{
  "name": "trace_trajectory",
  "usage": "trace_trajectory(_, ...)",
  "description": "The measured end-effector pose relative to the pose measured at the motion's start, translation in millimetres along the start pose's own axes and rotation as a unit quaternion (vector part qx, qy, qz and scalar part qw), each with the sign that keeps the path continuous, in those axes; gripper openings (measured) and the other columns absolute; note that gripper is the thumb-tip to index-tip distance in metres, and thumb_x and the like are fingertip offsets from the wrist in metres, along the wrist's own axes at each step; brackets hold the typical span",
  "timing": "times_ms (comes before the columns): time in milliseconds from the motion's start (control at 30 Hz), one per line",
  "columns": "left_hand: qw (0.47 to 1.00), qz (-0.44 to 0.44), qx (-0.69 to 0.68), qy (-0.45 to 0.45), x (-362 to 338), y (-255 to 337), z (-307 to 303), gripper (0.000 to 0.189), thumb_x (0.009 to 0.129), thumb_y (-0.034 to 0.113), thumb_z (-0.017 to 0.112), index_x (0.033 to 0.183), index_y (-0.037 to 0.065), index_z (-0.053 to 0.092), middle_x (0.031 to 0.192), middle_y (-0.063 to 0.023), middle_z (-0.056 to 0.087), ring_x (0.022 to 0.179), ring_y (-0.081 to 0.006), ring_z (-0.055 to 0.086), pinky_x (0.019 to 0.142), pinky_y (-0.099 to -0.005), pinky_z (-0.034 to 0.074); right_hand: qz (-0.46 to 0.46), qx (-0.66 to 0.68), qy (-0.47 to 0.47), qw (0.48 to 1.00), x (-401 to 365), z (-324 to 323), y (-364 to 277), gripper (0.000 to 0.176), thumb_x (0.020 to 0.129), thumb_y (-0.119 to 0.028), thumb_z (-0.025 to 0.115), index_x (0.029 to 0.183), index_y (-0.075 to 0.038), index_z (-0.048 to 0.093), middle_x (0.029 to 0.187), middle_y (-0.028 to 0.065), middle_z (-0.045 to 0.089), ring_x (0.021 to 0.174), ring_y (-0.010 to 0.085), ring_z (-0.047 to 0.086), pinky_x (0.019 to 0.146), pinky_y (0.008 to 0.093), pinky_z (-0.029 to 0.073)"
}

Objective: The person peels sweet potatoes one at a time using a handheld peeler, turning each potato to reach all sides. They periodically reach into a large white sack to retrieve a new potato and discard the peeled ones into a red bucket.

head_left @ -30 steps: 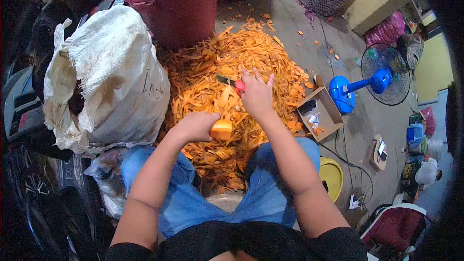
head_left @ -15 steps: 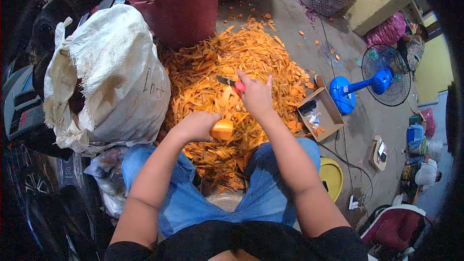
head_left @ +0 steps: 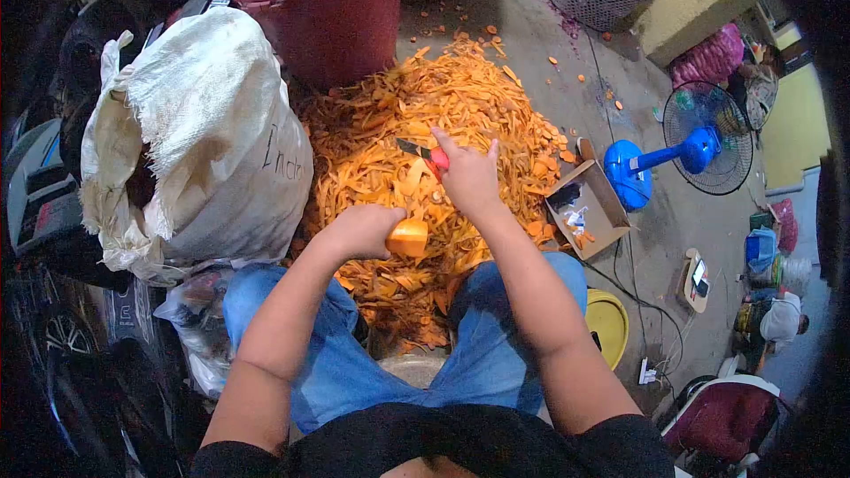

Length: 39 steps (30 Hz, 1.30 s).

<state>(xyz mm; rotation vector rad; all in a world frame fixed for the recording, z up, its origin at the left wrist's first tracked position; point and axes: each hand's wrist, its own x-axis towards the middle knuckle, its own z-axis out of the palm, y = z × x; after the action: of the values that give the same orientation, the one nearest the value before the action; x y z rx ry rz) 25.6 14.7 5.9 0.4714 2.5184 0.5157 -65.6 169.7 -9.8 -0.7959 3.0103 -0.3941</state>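
My left hand (head_left: 359,232) is closed around a thick orange carrot (head_left: 408,237), its smooth peeled end sticking out to the right. In my right hand (head_left: 469,175) is a red-handled knife (head_left: 414,150), its dark blade pointing left and its index finger stretched forward. The blade is above and apart from the carrot. Below both hands spreads a large heap of orange peelings (head_left: 452,88), with some cut orange pieces among them.
A white woven sack (head_left: 212,124) stands at left, a red tub (head_left: 319,26) behind. To the right are a cardboard box (head_left: 606,221), a blue fan (head_left: 629,175), a yellow lid (head_left: 607,327) and cables on the floor. A person (head_left: 781,314) is at far right.
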Motion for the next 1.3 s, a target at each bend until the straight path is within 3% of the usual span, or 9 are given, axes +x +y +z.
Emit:
trace_trajectory(267, 1.000, -0.008, 0.006, -0.002, 0.5, -0.5, 2.2, 0.040, 0.053, 0.016, 0.066, 0.086, 0.005, 0.045, 0.074, -0.0155, 0.055, 0.073, -0.0311, 0.054, 0.063, -0.0392, 0.043, 0.011, 0.017, -0.025, 0.999, 0.3, -0.2, 0.7, 0.044, 0.069, -0.017, 0.053, 0.112, -0.019, 0.041, 0.075, 0.0120, 0.057, 0.077, 0.0240, 0.054, 0.087, 0.0537, 0.021)
trace_trajectory(433, 1.000, -0.004, 0.005, 0.007, -0.1, -0.5, 3.2, 0.032, 0.055, 0.013, 0.061, 0.083, 0.006, 0.046, 0.072, -0.0141, 0.056, 0.071, -0.0295, 0.054, 0.060, -0.0387, 0.043, 0.068, 0.198, -0.165, 0.964, 7.7, 20.6, 14.2, 0.022, 0.075, -0.025, 0.048, 0.091, -0.011, 0.051, 0.076, 0.0143, 0.056, 0.076, 0.0281, 0.053, 0.077, 0.0455, 0.033)
trace_trajectory(567, 1.000, -0.014, -0.001, -0.012, 0.9, -1.3, 4.7, 0.041, 0.052, 0.015, 0.065, 0.088, 0.006, 0.047, 0.076, -0.0148, 0.056, 0.074, -0.0306, 0.054, 0.064, -0.0387, 0.043, 0.064, 0.151, -0.162, 0.973, 5.2, 22.4, 13.7, 0.020, 0.072, -0.026, 0.049, 0.085, -0.012, 0.053, 0.078, 0.0112, 0.058, 0.077, 0.0265, 0.054, 0.077, 0.0510, 0.031)
trace_trajectory(800, 0.991, -0.059, 0.051, -0.111, -14.4, 9.1, -0.5, 0.034, 0.053, 0.015, 0.063, 0.083, 0.006, 0.051, 0.074, -0.0141, 0.056, 0.072, -0.0296, 0.055, 0.063, -0.0381, 0.044, 0.057, 0.095, -0.215, 0.970, 5.6, 13.5, 16.3, 0.018, 0.071, -0.024, 0.047, 0.084, -0.012, 0.054, 0.079, 0.0117, 0.057, 0.078, 0.0275, 0.054, 0.073, 0.0439, 0.035)
trace_trajectory(1000, 0.979, -0.013, 0.092, -0.180, -47.1, 16.1, -100.5, 0.043, 0.052, 0.017, 0.066, 0.092, 0.009, 0.050, 0.078, -0.0108, 0.057, 0.074, -0.0273, 0.055, 0.065, -0.0361, 0.042, 0.073, 0.126, -0.199, 0.969, 10.3, 13.5, 28.0, 0.015, 0.068, -0.016, 0.048, 0.080, -0.011, 0.055, 0.074, 0.0101, 0.058, 0.072, 0.0251, 0.055, 0.064, 0.0348, 0.041)
trace_trajectory(1100, 0.951, -0.057, 0.180, 0.244, -55.5, -16.9, -179.6, 0.041, 0.055, 0.011, 0.065, 0.092, 0.009, 0.050, 0.084, -0.0103, 0.056, 0.080, -0.0248, 0.053, 0.066, -0.0320, 0.042, 0.074, 0.193, -0.225, 0.952, 10.2, 16.5, 30.9, 0.015, 0.070, -0.019, 0.048, 0.080, -0.012, 0.056, 0.075, 0.0101, 0.058, 0.075, 0.0246, 0.055, 0.065, 0.0361, 0.041)
trace_trajectory(1167, 0.777, 0.011, 0.318, 0.543, -72.3, -23.1, -239.2, 0.036, 0.068, 0.013, 0.057, 0.101, 0.005, 0.047, 0.095, -0.0131, 0.053, 0.088, -0.0257, 0.052, 0.074, -0.0315, 0.040, 0.085, 0.234, -0.242, 0.938, 10.6, 17.8, 28.7, 0.016, 0.071, -0.024, 0.047, 0.081, -0.014, 0.056, 0.077, 0.0103, 0.058, 0.079, 0.0249, 0.054, 0.069, 0.0390, 0.040)
trace_trajectory(1233, 0.745, -0.130, 0.316, 0.573, -96.0, -12.3, -256.4, 0.033, 0.073, 0.016, 0.052, 0.103, 0.003, 0.046, 0.100, -0.0146, 0.051, 0.091, -0.0258, 0.051, 0.077, -0.0314, 0.039, 0.079, 0.207, -0.229, 0.948, 12.0, 14.0, 28.7, 0.018, 0.071, -0.024, 0.048, 0.082, -0.012, 0.055, 0.077, 0.0113, 0.058, 0.079, 0.0265, 0.054, 0.067, 0.0380, 0.041)
trace_trajectory(1300, 0.754, -0.140, 0.326, 0.553, -121.0, -49.0, -256.0, 0.030, 0.078, 0.021, 0.047, 0.103, 0.004, 0.047, 0.102, -0.0147, 0.050, 0.092, -0.0261, 0.050, 0.077, -0.0317, 0.039, 0.063, 0.176, -0.215, 0.959, 9.6, 8.2, 27.5, 0.018, 0.071, -0.024, 0.049, 0.083, -0.012, 0.055, 0.078, 0.0116, 0.057, 0.079, 0.0269, 0.054, 0.067, 0.0387, 0.040)
